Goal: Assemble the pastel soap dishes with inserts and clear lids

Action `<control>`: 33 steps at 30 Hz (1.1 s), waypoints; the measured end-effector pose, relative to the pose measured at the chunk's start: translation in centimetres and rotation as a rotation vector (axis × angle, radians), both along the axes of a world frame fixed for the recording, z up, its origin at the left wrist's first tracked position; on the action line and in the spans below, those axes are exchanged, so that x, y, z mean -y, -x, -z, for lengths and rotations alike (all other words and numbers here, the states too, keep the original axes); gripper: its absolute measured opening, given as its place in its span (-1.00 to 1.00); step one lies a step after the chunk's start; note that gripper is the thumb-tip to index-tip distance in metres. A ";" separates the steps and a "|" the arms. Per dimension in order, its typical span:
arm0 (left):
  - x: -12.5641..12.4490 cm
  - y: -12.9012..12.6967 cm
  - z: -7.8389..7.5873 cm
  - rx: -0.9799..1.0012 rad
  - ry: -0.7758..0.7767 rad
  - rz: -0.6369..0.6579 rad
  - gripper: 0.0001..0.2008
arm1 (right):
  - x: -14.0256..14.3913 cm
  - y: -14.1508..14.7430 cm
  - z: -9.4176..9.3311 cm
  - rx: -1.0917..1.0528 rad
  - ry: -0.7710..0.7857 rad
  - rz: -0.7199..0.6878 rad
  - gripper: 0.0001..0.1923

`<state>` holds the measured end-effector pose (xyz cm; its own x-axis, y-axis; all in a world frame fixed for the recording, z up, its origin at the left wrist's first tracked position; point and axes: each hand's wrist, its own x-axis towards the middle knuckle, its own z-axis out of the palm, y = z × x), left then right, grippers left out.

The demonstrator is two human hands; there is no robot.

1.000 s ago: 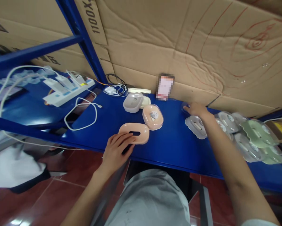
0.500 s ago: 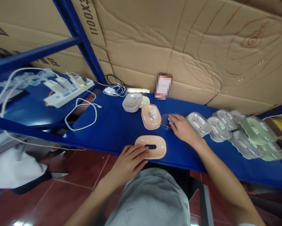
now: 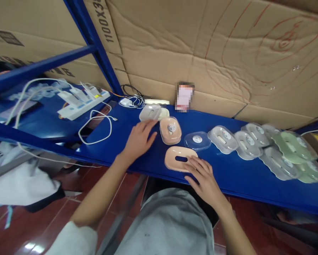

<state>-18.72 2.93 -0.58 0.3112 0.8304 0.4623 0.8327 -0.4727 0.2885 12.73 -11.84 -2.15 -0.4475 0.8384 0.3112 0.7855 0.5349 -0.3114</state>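
A peach oval tray with a dark slot (image 3: 178, 158) lies at the front edge of the blue shelf (image 3: 137, 156). My right hand (image 3: 203, 174) rests its fingers on the tray's near right side. My left hand (image 3: 139, 139) hovers open over the shelf, fingers stretched toward a grey lidded box (image 3: 149, 113) and a peach lidded box (image 3: 170, 130). A clear lid with a round sticker (image 3: 197, 140) lies just behind the tray, apart from both hands.
A row of clear and green lidded boxes (image 3: 270, 150) overlaps along the right of the shelf. White cables (image 3: 96, 127), chargers and a power strip (image 3: 80, 102) lie at the left. Cardboard (image 3: 201, 53) lines the back. Red floor tiles lie below.
My left hand let go of the peach tray and moved up toward the grey box. My right hand left the clear lid behind the tray and came down onto the tray.
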 end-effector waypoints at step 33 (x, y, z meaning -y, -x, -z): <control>-6.3 -1.1 -0.6 -0.244 0.101 -0.006 -0.80 | 0.3 0.0 2.1 -0.195 -0.178 0.223 -0.59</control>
<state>-17.59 9.21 -0.02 0.3979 0.8707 0.2890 0.8862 -0.4463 0.1245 12.69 -12.17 -4.26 -0.1770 0.8338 0.5230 0.8243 0.4159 -0.3842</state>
